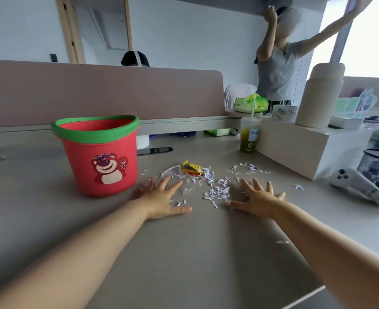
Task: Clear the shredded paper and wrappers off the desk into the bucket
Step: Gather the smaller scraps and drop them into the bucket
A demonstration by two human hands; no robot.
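A red bucket [101, 157] with a green rim and a bear picture stands upright on the grey desk [184, 253], left of centre. Right of it lies a scatter of white shredded paper [217, 190] with a yellow and orange wrapper [191, 168] and a clear wrapper [170, 170] at its far edge. More shreds [251, 168] lie further right. My left hand [161, 201] lies flat on the desk with fingers spread, left of the shreds. My right hand [257, 200] lies flat and spread on the right side of the pile. Neither hand holds anything.
A white box [295, 148] with a tall cream flask [320, 97] stands at the right, a green drink cup [248, 137] beside it. A white game controller [358, 186] lies at the far right. A pink divider [94, 92] backs the desk; a person stands behind it.
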